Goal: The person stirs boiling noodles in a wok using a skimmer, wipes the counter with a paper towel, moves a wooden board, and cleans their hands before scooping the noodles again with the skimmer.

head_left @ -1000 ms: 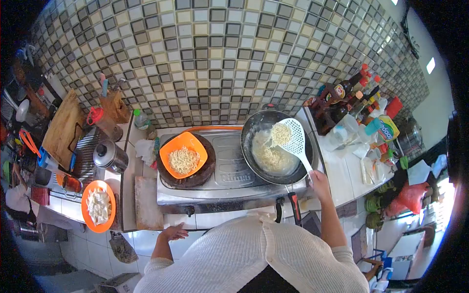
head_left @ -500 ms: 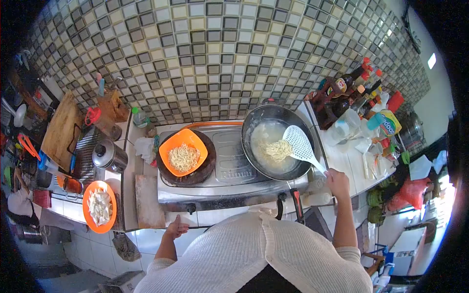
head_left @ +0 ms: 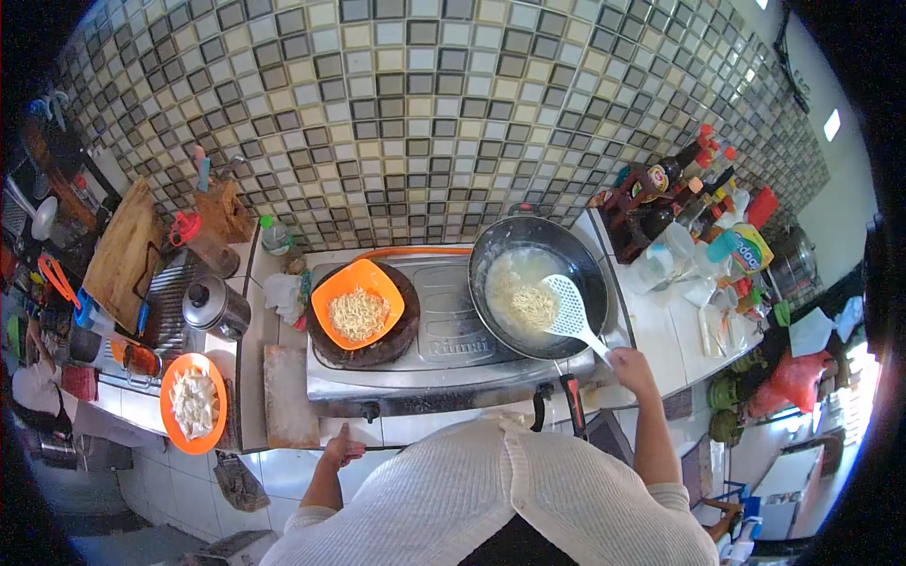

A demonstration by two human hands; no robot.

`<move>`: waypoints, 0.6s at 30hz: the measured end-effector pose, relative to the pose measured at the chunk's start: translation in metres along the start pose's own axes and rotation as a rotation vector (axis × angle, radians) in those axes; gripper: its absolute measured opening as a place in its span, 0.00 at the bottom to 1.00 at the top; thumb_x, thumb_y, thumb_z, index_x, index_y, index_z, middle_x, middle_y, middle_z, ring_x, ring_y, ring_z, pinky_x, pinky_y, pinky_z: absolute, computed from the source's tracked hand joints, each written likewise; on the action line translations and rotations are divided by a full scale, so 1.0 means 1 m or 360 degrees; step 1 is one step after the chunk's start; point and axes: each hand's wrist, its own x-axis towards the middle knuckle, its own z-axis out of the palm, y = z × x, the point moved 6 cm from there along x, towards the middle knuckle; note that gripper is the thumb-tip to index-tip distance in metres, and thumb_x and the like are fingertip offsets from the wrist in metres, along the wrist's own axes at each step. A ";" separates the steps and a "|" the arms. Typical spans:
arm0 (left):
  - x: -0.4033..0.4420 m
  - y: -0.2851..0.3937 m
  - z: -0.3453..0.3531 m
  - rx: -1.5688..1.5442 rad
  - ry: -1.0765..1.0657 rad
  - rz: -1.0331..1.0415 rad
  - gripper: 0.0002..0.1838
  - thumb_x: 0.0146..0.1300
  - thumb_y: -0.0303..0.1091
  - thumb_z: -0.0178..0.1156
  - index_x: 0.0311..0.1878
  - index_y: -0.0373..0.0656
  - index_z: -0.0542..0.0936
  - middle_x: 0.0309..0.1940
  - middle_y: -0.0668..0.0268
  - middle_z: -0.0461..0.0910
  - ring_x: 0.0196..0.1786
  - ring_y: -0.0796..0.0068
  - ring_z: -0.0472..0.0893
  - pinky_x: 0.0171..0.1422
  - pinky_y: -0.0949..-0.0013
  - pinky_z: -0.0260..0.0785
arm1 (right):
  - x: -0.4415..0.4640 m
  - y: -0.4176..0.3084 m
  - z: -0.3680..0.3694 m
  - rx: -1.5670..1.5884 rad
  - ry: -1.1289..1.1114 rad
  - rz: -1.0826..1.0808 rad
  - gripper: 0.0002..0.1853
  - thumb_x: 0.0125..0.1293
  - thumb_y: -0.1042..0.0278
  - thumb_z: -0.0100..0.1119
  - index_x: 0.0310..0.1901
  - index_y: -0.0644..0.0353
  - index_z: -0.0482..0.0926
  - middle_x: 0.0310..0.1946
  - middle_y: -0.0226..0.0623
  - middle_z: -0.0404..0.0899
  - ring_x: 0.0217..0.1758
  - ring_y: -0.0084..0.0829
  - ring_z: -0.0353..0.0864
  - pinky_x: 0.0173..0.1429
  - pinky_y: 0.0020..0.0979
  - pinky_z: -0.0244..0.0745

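Note:
My right hand (head_left: 632, 371) grips the handle of a white slotted skimmer (head_left: 570, 307). The skimmer's perforated head is in the black frying pan (head_left: 592, 253) on the right burner, against a clump of noodles (head_left: 532, 307) in cloudy liquid. The pan's handle (head_left: 573, 406) points toward my body. On the left burner, an orange square bowl (head_left: 391, 279) holds more noodles (head_left: 359, 314). Near the front edge of the counter, my left hand (head_left: 343, 447) hangs with its fingers apart, holding nothing.
An orange plate (head_left: 221, 404) of pale pieces stands left, near a lidded metal pot (head_left: 215, 307) and a wooden cutting board (head_left: 123, 255). Sauce bottles (head_left: 661, 179) and plastic containers (head_left: 665, 255) crowd the right counter. Stove knobs (head_left: 371, 411) face me.
The skimmer head and noodles have shifted slightly lower in the pan, and my right hand has moved a little left. The whole view has tilted slightly. My left hand stays by the counter edge.

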 end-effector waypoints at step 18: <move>0.000 -0.001 -0.001 -0.0031 0.0036 0.0020 0.42 0.58 0.72 0.39 0.32 0.35 0.81 0.27 0.58 0.83 0.25 0.69 0.81 0.22 0.76 0.64 | 0.010 -0.012 0.070 0.1753 -0.0557 0.0655 0.15 0.69 0.53 0.46 0.30 0.53 0.71 0.11 0.21 0.60 0.09 0.16 0.53 0.14 0.23 0.49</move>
